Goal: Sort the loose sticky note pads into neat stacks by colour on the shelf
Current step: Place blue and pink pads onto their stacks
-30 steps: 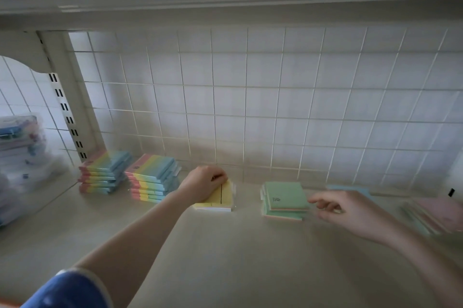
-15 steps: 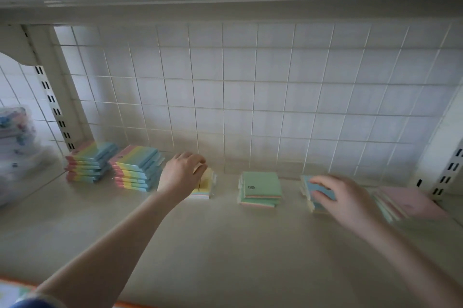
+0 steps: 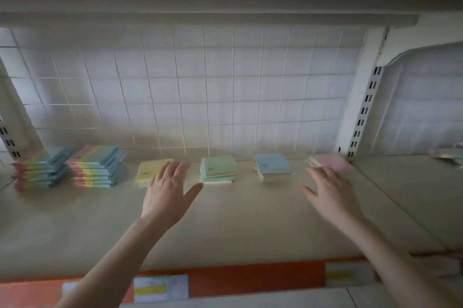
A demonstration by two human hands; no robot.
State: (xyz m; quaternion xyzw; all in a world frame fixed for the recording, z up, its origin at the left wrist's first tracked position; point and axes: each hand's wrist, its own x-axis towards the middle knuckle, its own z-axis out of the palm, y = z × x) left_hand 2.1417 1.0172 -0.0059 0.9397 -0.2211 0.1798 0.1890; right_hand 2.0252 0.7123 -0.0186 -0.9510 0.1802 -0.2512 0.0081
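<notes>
Along the back of the beige shelf [image 3: 225,232] lie four small stacks of sticky note pads: yellow [image 3: 150,171], green [image 3: 219,168], blue [image 3: 273,166] and pink [image 3: 330,162]. My left hand [image 3: 167,192] hovers with spread fingers over the front right corner of the yellow stack, holding nothing. My right hand [image 3: 330,192] is spread flat just in front of the pink stack, fingertips near its front edge; contact is blurred.
Two taller stacks of rainbow-striped pads [image 3: 40,169] [image 3: 97,168] stand at the left. A white wire grid [image 3: 200,97] backs the shelf. A slotted upright [image 3: 360,117] bounds the bay on the right. Orange price rails [image 3: 225,280] run along the front edges.
Both hands have let go of their stacks and pulled back with fingers spread. The right hand went from the blue stack toward the pink one. The camera has tilted up and back.
</notes>
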